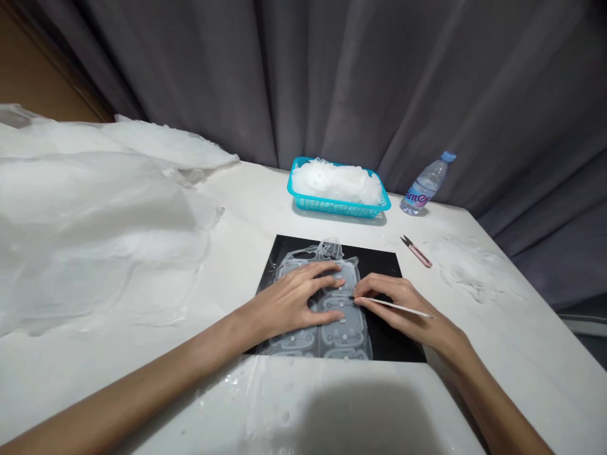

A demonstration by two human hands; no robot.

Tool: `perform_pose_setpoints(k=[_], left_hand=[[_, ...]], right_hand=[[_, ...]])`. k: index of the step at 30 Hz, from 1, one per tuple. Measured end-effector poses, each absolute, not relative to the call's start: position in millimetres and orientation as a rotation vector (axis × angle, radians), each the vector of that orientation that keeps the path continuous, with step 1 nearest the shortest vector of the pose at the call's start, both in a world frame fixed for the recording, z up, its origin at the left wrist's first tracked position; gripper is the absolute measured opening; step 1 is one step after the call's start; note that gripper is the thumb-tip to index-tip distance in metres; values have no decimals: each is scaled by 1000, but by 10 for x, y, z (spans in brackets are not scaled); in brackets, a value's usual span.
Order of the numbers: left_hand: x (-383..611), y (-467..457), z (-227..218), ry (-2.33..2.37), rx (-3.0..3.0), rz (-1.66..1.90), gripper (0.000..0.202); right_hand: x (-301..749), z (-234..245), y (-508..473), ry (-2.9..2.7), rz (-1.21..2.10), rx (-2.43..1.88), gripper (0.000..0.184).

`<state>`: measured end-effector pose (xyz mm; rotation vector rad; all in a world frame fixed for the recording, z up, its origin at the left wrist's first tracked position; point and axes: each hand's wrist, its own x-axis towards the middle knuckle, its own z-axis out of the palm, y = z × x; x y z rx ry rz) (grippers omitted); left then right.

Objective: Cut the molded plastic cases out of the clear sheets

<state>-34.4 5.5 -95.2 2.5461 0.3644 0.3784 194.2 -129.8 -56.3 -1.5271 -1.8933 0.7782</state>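
Note:
On a black mat (389,332) lies a translucent, moulded sheet (346,328) with rounded rectangular panels and small raised round spots, perhaps silicone. My left hand (303,294) rests flat on this sheet, fingers spread across its panels. At the sheet's right edge, my right hand (398,300) pinches a thin white pen-like stick (412,309). Its tip is by the fingertips, between two panels, and too small to make out. The back end of the stick points right, over the hand. Loose clear film sticks up at the sheet's far edge.
A large heap of clear-white sheets (95,221) covers the table's left side. Behind the mat stands a turquoise basket (339,207) full of whitish translucent scraps. To the right are a water bottle (424,189), small pink thread snips (417,251) and a pile of clear trimmings (469,265).

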Motion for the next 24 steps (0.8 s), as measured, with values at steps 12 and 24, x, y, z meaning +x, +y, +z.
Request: perform_pose_setpoints(k=[12, 24], left_hand=[[-340, 45, -954, 391, 2555, 414, 55], [-310, 90, -928, 500, 2440, 270, 114]], right_hand=[[1793, -785, -1243, -2209, 383, -1369, 20], [2125, -683, -743, -1626, -27, -1572, 19]])
